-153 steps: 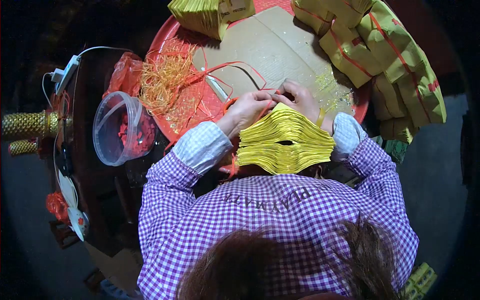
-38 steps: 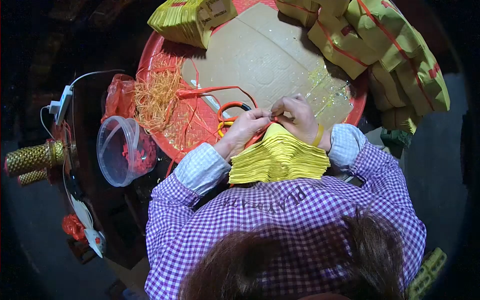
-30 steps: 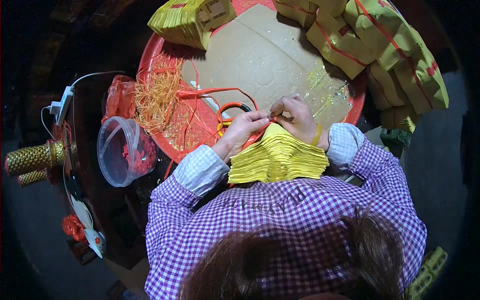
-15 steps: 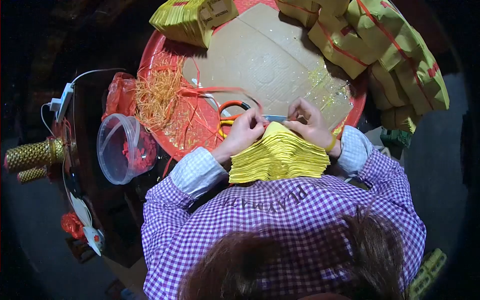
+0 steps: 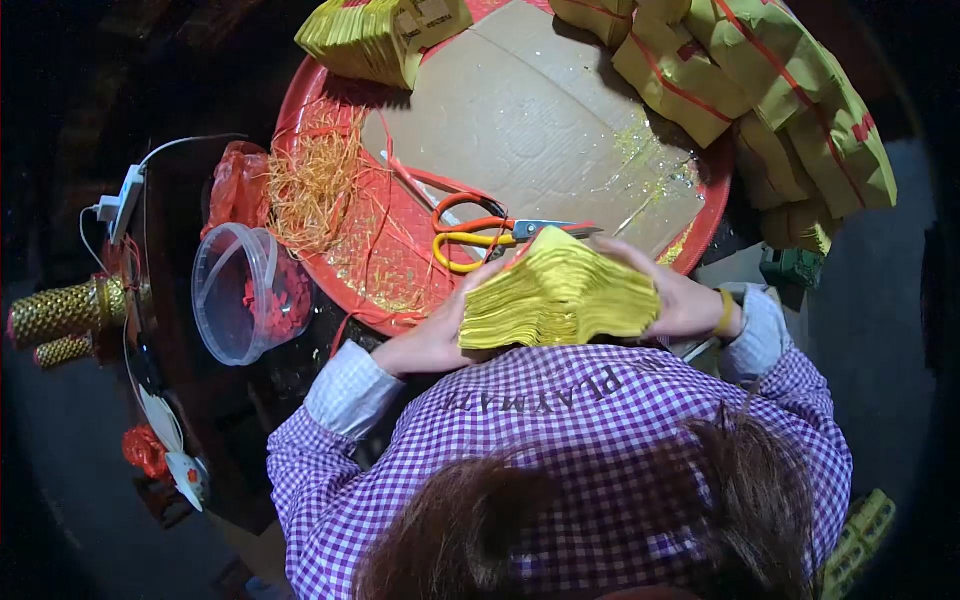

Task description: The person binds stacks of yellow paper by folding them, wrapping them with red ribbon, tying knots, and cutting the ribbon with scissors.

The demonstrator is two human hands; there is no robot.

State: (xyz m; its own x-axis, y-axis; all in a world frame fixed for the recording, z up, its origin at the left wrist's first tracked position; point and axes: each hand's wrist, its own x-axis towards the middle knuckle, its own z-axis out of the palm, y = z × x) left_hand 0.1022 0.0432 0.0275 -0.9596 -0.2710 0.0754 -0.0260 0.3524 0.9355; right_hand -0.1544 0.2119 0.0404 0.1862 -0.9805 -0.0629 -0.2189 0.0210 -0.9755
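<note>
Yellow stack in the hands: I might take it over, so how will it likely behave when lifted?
The yellow stack is probably bendy, given its many thin, wavy layers. Its edges may fan or slip if held one-sided; the left hand and right hand hold opposite sides.

Purple-and-white checked shirt (image 5: 560, 400); yellow folded stack (image 5: 560, 295); red tray (image 5: 290, 130).

We see the cardboard (image 5: 540, 110) brightly lit, shadows beside the yellow bundles (image 5: 682, 82), dim surroundings, and wide-lens bending toward blackened edges.
</note>
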